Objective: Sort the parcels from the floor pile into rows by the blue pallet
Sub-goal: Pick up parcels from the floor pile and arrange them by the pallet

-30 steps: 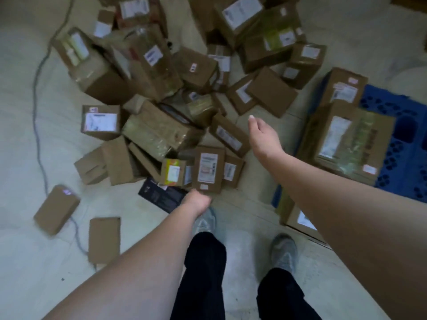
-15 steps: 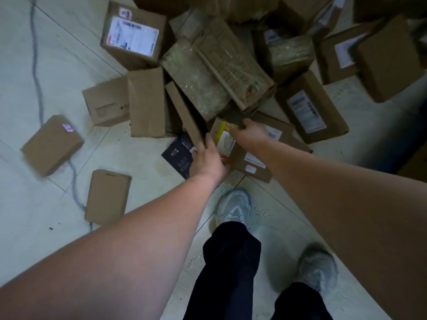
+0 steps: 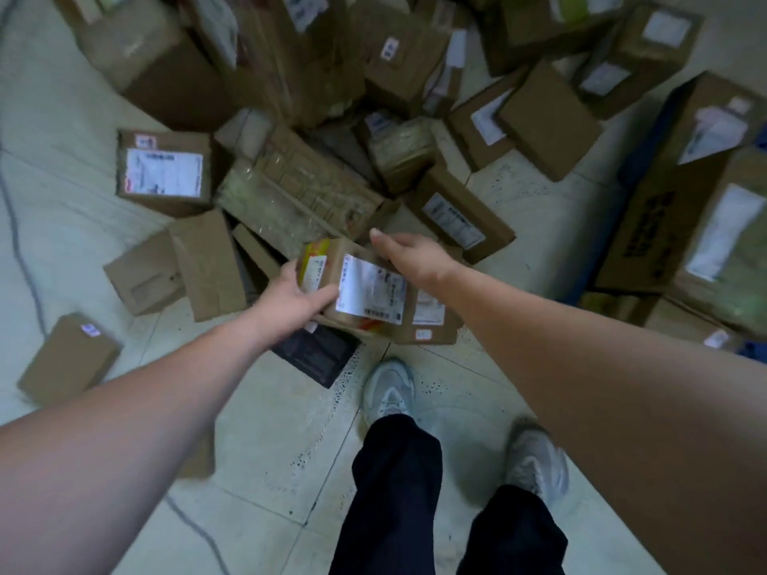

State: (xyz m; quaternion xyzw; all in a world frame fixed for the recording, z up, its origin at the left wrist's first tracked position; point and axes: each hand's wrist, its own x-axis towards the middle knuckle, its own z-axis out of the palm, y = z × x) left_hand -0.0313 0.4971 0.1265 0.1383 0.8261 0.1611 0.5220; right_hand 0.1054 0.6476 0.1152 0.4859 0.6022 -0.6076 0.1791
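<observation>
Honestly, the risky bit is that we've got both hands on a parcel that sits right at the front edge of the floor pile (image 3: 315, 118), and neither hold looks solid yet. Our left hand (image 3: 296, 298) has its thumb across the face and fingers curled round the left end of the small labelled box (image 3: 365, 284), the one with the yellow-orange end panel, so that side is properly gripped. Our right hand (image 3: 409, 253) is laid over the far top corner with the fingers fairly straight; it looks more like a press than a wrap, and we can't tell what the fingertips behind the box are doing. If we lift like this the box could pivot out of the left grip and drop onto the white shoe (image 3: 388, 392) just below it. The second labelled box (image 3: 427, 315) touches it on the right and could get dragged along. The big taped carton (image 3: 299, 193) leans right behind, so pulling support away might let it slide forward. The black flat packet (image 3: 319, 356) underneath could skid on the tile floor (image 3: 265, 450). The frame is blurry too, so we're probably moving quick. The blue pallet (image 3: 647, 130) only peeks out at the right, behind large cartons (image 3: 685, 226), so the carry goes across our own feet.
</observation>
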